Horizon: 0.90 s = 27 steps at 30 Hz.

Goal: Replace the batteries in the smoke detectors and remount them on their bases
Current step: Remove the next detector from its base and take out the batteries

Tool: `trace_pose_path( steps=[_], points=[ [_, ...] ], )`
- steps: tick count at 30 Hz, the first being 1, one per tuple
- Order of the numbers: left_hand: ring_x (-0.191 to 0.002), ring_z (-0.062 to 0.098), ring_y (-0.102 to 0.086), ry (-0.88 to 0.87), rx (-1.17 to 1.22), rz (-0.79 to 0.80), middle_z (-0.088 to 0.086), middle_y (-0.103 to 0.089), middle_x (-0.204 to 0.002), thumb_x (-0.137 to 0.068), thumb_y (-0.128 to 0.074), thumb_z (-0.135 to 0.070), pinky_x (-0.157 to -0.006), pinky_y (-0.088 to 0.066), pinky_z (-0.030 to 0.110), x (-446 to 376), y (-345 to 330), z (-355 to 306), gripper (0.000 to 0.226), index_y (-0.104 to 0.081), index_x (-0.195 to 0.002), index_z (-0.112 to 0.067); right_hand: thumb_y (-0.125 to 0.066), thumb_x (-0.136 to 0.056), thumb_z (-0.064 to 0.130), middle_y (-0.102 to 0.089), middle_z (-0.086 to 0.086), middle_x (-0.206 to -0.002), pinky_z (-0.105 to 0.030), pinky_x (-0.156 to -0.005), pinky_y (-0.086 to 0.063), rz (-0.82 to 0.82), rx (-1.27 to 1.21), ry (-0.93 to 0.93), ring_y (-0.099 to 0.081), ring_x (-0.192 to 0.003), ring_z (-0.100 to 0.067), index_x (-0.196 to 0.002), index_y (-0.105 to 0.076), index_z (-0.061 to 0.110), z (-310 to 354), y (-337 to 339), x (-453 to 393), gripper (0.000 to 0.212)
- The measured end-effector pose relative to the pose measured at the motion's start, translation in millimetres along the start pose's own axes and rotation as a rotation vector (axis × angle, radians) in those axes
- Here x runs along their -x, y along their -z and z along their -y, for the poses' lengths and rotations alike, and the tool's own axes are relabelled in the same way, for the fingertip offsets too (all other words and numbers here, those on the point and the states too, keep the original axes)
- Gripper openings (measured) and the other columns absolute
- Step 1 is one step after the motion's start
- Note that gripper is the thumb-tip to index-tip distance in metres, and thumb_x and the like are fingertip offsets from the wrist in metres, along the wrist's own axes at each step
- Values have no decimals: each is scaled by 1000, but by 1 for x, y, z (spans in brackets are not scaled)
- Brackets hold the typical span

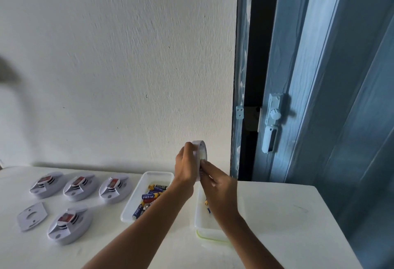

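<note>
My left hand (186, 165) grips a white round smoke detector (201, 150) held on edge above the table, its thumb over the top rim. The fingers of my right hand (215, 180) pinch at the detector's lower side; what they hold there is hidden. Several white smoke detectors (82, 187) lie on the table (277, 226) at the left. A loose mounting base (32, 216) lies near them. An open white tray (147, 194) holds several blue batteries (149, 197).
A second white tray (210, 229) with a couple of batteries sits under my right forearm. The white wall stands behind the table. A blue door (319, 98) with a latch is at the right, by the table's far right corner.
</note>
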<state>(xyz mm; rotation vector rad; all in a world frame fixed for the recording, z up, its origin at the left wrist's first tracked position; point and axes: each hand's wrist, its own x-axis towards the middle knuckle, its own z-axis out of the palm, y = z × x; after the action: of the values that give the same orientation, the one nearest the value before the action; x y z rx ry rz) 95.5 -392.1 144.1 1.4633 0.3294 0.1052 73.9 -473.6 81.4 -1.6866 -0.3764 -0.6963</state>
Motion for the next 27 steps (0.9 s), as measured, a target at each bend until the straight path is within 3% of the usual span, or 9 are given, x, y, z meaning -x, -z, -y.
trace_pose_path(
  steps=[2, 4, 6, 10, 12, 14, 18, 22, 27],
  points=[
    [-108, 34, -57, 81, 47, 8, 18, -61, -116, -84, -40, -44, -77, -47, 40, -4, 3, 0, 49, -60, -120, -15, -57, -89, 20, -69, -1, -114, -10, -92, -47, 68, 87, 72, -62, -105, 5, -115, -69, 3, -6, 3, 2, 34],
    [-103, 33, -57, 177, 109, 33, 18, -61, -114, -89, -39, -40, -77, -48, 41, -5, 6, -2, 46, -59, -121, -13, -54, -91, 18, -69, -3, -117, -12, -97, -45, 157, 160, 167, -62, -108, -4, -114, -70, 4, -14, 11, 0, 32],
    [-94, 30, -56, 254, 181, 54, 17, -60, -107, -88, -39, -40, -72, -48, 37, -3, 8, -2, 47, -59, -118, -10, -51, -95, 20, -70, -3, -112, -13, -90, -50, 195, 147, 168, -64, -104, -6, -112, -69, 7, -19, 16, -2, 28],
    [-96, 34, -57, 217, 113, 28, 20, -59, -111, -86, -41, -42, -71, -49, 38, -5, 13, 11, 49, -58, -120, -12, -51, -99, 15, -68, -1, -91, -23, -64, -56, 85, -14, -184, -66, -82, -11, -100, -61, 18, -18, 20, -1, 11],
    [-107, 39, -56, 168, 42, -1, 21, -57, -117, -89, -39, -41, -76, -50, 41, -7, 19, 18, 45, -56, -122, -15, -47, -101, 20, -66, 0, -85, -20, -60, -47, 208, 240, -255, -61, -74, -11, -99, -60, 16, -22, 24, -7, 14],
    [-108, 39, -55, 132, -4, 7, 21, -57, -117, -91, -38, -40, -76, -49, 40, -5, 24, 22, 45, -55, -123, -15, -43, -102, 23, -67, -4, -95, -19, -61, -39, 457, 627, -299, -60, -81, -16, -106, -59, 12, -19, 26, -12, 21],
    [-89, 30, -54, 30, -109, 2, 12, -57, -93, -78, -43, -44, -74, -44, 40, 2, 28, 24, 37, -58, -97, -17, -50, -96, 15, -61, -11, -120, -33, -86, -44, 769, 961, -269, -58, -109, -28, -119, -53, 7, -12, 15, -12, 25],
    [-84, 26, -53, -104, -217, 12, 10, -59, -91, -70, -39, -44, -73, -42, 37, 11, 35, 26, 37, -58, -86, -17, -55, -91, 11, -55, -12, -125, -37, -92, -45, 785, 1037, -274, -57, -113, -30, -123, -51, 6, -15, 11, -14, 33],
    [-83, 28, -54, -103, -169, -10, 11, -59, -87, -70, -42, -44, -72, -43, 38, 10, 64, 16, 41, -58, -89, -11, -40, -95, 10, -50, -7, -125, -30, -78, -41, 606, 855, -240, -60, -102, -28, -123, -52, 14, -3, 0, -7, 31]
  ],
)
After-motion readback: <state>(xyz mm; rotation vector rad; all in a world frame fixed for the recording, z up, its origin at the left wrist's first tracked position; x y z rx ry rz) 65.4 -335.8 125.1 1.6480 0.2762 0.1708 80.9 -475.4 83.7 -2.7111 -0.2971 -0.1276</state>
